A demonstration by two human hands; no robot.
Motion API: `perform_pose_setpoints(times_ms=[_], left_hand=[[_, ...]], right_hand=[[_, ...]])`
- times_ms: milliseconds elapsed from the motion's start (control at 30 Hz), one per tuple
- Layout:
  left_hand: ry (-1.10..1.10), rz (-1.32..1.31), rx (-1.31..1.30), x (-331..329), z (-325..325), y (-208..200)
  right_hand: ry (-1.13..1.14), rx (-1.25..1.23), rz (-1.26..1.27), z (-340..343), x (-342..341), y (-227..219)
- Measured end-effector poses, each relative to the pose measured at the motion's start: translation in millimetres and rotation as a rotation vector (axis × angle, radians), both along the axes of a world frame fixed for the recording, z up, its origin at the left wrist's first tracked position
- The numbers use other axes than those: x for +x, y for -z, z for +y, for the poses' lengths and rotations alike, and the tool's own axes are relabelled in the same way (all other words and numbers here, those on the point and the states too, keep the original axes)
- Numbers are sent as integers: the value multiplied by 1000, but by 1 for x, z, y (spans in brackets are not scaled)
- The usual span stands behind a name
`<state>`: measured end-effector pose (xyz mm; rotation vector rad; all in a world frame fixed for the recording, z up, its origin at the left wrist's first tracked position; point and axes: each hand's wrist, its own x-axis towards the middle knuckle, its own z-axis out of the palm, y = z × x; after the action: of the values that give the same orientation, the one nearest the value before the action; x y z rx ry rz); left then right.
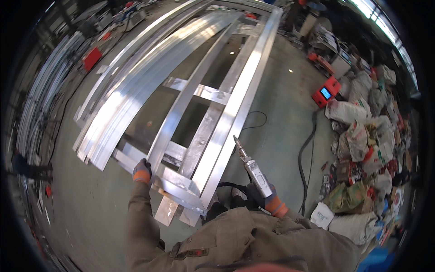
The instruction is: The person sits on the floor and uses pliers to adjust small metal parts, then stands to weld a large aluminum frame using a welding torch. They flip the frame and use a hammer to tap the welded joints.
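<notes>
My left hand (142,171), in a grey and orange glove, closes on the near end of a long aluminium bar (175,111). The bar lies lengthwise over the crosspieces of a metal frame (247,79). In my right hand (274,202), gloved alike, is a silver welding gun (254,171) with a narrow nozzle. Its tip points up and to the left, beside the frame's right rail and apart from it as far as I can see. A dark cable runs from the gun's back end. The fingers around its grip are partly hidden.
Several long aluminium profiles (131,90) lie along the frame's left side. More metal lengths (43,99) are stacked at far left, near a red box (92,59). To the right, a red device with a screen (326,93), a thick black hose (304,158) and piled sacks (358,140) occupy the floor.
</notes>
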<state>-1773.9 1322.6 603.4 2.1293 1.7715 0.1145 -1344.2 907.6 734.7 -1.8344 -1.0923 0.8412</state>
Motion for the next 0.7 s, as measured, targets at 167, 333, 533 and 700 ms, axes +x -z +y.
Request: perform_pose_setpoints(times_ms=[167,333,533,700], left_hand=[[-66,103,-49,20,3,3],[-66,184,-23,58,-7,-14],[-23,315,22,81,2,-11],[-7,55,-61,70,2,5]], right_hand=[[93,16,66,-3,0,5],[123,0,-12,-9,2,14],[35,1,-142,-14,7,11],[143,-88,42,-14,-1,15]])
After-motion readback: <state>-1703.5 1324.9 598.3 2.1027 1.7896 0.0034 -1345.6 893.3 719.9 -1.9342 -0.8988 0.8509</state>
